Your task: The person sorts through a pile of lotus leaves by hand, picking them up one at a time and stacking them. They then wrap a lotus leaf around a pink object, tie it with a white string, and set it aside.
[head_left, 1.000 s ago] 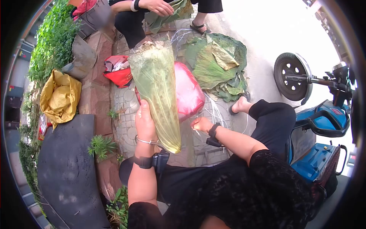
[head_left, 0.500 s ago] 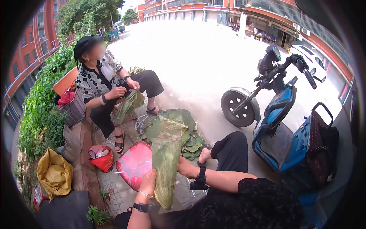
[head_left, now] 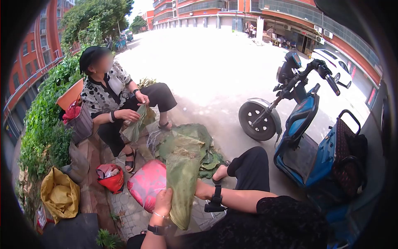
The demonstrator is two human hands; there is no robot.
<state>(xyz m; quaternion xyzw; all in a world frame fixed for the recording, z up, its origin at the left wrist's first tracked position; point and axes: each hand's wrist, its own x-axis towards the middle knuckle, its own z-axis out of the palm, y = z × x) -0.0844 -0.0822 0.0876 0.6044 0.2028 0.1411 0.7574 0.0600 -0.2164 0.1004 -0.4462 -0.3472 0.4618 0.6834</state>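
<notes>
The blue scooter [head_left: 306, 120] stands at right, and a person [head_left: 110, 95] sits opposite, handling another leaf. Between them lie a leaf pile [head_left: 195, 135] and a pink bag [head_left: 145, 182]. The long leaf [head_left: 182, 182] stands upright beside the bag, its lower edge clamped in the left hand [head_left: 163, 202]. The right hand [head_left: 202, 190], low by the ground a second ago, now meets the leaf, fingers hidden behind it, so both hands bear it.
</notes>
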